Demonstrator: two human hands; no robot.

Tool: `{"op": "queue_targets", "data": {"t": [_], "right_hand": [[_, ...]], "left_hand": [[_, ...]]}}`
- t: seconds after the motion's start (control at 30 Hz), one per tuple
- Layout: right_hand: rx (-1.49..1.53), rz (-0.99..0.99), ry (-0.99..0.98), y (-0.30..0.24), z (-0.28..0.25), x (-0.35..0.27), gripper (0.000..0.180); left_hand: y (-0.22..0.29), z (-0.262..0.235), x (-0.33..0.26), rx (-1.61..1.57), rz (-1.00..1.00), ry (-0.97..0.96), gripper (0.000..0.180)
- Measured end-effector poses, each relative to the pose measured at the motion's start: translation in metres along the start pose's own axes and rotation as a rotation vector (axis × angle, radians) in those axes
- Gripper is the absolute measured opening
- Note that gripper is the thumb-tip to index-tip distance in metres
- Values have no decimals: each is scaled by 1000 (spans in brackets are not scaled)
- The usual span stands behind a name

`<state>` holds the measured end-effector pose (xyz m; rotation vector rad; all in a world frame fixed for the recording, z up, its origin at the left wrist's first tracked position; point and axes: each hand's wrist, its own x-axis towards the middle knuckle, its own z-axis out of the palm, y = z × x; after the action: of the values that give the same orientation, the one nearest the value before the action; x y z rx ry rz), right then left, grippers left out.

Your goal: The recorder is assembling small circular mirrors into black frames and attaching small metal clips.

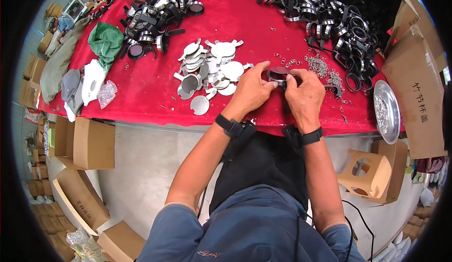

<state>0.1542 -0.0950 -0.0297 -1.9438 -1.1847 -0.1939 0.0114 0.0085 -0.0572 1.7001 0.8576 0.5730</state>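
Both hands meet over the red counter (155, 97). The left hand (252, 90) and the right hand (305, 94) each have a tight grip on one small dark ring part (278, 75), held between the fingertips, just above the cloth. Just left of the left hand lies a pile of flat silver discs (212, 69). Right of the right hand are small metal clips (322, 66) and a silver tray (387, 111).

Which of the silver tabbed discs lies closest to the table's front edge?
The lone disc lying flat on the red cloth, apart from the heap, left of the left hand.
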Motion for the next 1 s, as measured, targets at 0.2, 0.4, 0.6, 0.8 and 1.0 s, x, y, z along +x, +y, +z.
{"op": "queue_targets", "data": {"t": [0.2,0.4,0.6,0.8,1.0], "right_hand": [[-101,-9,-36,-5,-1,-7,17],[-106,-49,-32,-8,-8,-8,14],[-82,-103,-47,-6,-12,-8,11],[-93,-113,-96,-6,-16,-12,11],[-12,-53,-219,4,-27,1,17]], "left_hand": [[-6,14,-8,-31,172,140,59],[-10,22,-12,-141,206,145,45],[-15,26,-14,-108,251,195,40],[-13,24,-14,-36,229,205,35],[-13,24,-9,28,318,202,32]]}}
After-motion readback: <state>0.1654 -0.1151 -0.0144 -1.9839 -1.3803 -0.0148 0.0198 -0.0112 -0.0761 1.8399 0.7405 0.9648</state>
